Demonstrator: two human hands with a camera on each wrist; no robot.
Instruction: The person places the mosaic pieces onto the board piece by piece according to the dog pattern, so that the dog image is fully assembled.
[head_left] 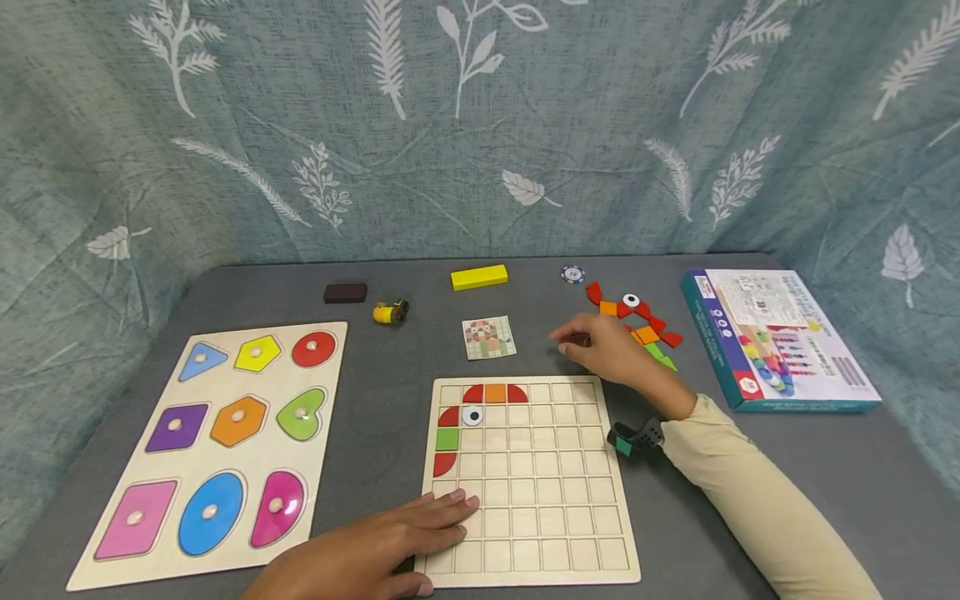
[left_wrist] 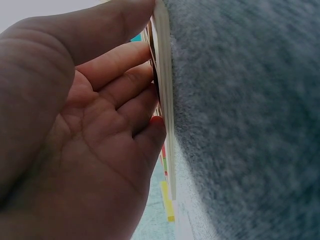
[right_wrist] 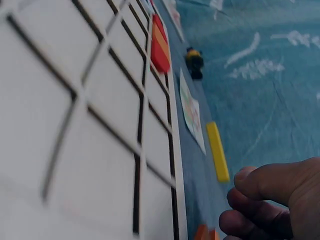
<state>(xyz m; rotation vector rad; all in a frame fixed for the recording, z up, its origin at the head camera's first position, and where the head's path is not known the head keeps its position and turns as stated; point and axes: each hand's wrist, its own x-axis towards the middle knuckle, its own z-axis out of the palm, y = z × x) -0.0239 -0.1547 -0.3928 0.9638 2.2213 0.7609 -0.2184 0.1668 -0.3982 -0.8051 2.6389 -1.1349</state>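
Note:
A wooden grid board [head_left: 555,525] lies at the front, with red, orange and green pieces and a round eye piece [head_left: 472,415] in its upper left cells. My left hand [head_left: 397,533] rests on the board's lower left edge, fingers stretched out; the left wrist view shows its palm [left_wrist: 95,125] beside the board's side. Past the board's upper right corner hovers my right hand [head_left: 611,350], its fingers loosely bent. No piece shows between its fingertips in the right wrist view. Loose red, orange and green pieces [head_left: 647,335] lie just beyond this hand, partly hidden by it.
A small pattern card [head_left: 489,337] lies behind the board. A yellow block [head_left: 479,277], a dark block [head_left: 345,293], a toy bee [head_left: 391,312] and a poker chip [head_left: 573,274] are farther back. A shape puzzle [head_left: 262,367] occupies the left, a box [head_left: 787,333] the right.

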